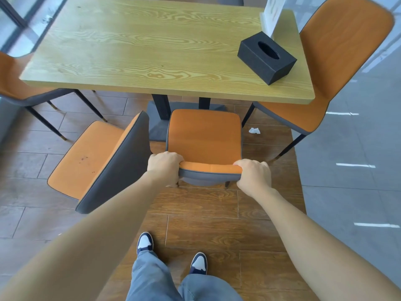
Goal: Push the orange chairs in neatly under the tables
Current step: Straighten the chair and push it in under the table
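Note:
An orange chair (205, 135) with a grey back stands in front of me, its seat's front edge just short of the wooden table (152, 51). My left hand (166, 166) grips the left end of its backrest top and my right hand (252, 175) grips the right end. A second orange chair (91, 161) stands to the left, turned at an angle and away from the table. A third orange chair (338, 57) is at the table's right end, and a fourth orange chair (15, 83) at its left end.
A black tissue box (265, 57) and a white sign stand (272, 16) sit on the table's right part. The dark table base (160, 109) is under the middle. A crumpled white paper (254, 130) lies on the wooden floor. Grey tiles lie to the right.

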